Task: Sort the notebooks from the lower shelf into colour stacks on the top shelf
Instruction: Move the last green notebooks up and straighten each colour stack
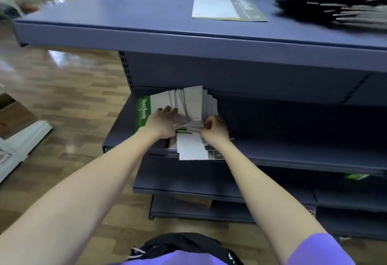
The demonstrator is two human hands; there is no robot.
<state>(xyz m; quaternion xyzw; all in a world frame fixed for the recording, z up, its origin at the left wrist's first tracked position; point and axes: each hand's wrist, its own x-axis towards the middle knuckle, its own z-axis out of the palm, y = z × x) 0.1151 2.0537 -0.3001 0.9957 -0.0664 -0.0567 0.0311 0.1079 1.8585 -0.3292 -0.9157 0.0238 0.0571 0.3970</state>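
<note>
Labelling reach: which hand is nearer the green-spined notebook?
Left. The left hand lies beside the green-spined notebook, touching it; the right hand pinches notebook edges farther right.

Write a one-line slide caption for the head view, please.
Both hands, left and right, leaf through fanned notebooks on the lower shelf.

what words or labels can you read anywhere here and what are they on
"NoteBook": white lettering on the green strip of the notebook on the lower shelf, beside the left hand.
The grey-green notebook on the top shelf has script lettering, too blurred to read.
Small marks on the fanned notebooks pinched by the right hand: too small to read.
</note>
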